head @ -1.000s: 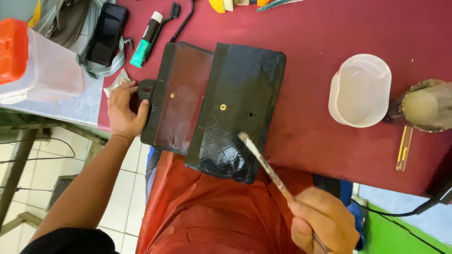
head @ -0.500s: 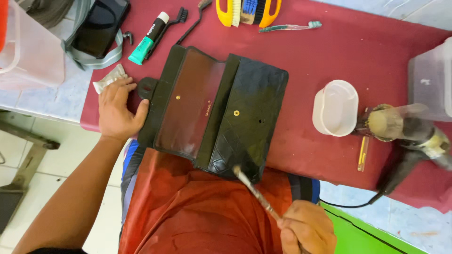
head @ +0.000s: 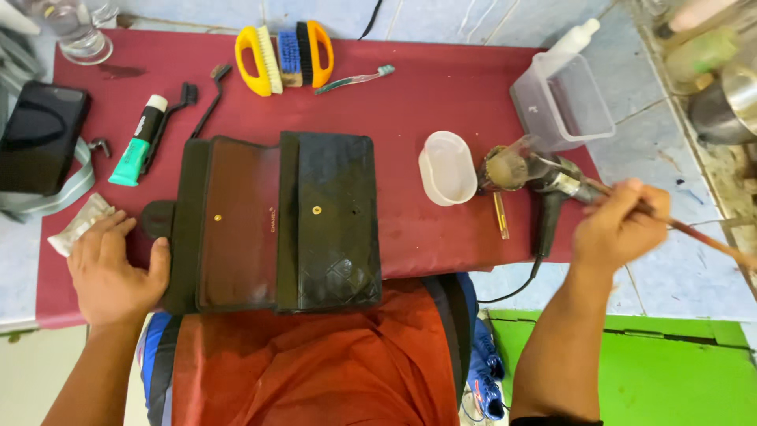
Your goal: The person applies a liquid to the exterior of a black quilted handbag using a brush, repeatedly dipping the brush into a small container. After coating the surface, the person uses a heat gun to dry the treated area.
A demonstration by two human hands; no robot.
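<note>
The left hand (head: 114, 272) lies flat and spread, palm down, on the red mat (head: 441, 102), its thumb against the left edge of the opened black quilted bag (head: 276, 221) and gripping nothing; a crumpled wipe (head: 79, 225) sits just beside its fingers. The bag lies unfolded at the mat's near edge, brown lining up. Further right stand a white cup (head: 445, 167) and a hairdryer (head: 536, 177). The right hand (head: 619, 225), raised beyond the mat's right end, pinches a thin brush (head: 702, 235) between closed fingers, its handle slanting right. Scrub brushes (head: 284, 57) and a green tube (head: 138, 142) lie at the far side; pale tiles surround the mat, green floor below.
</note>
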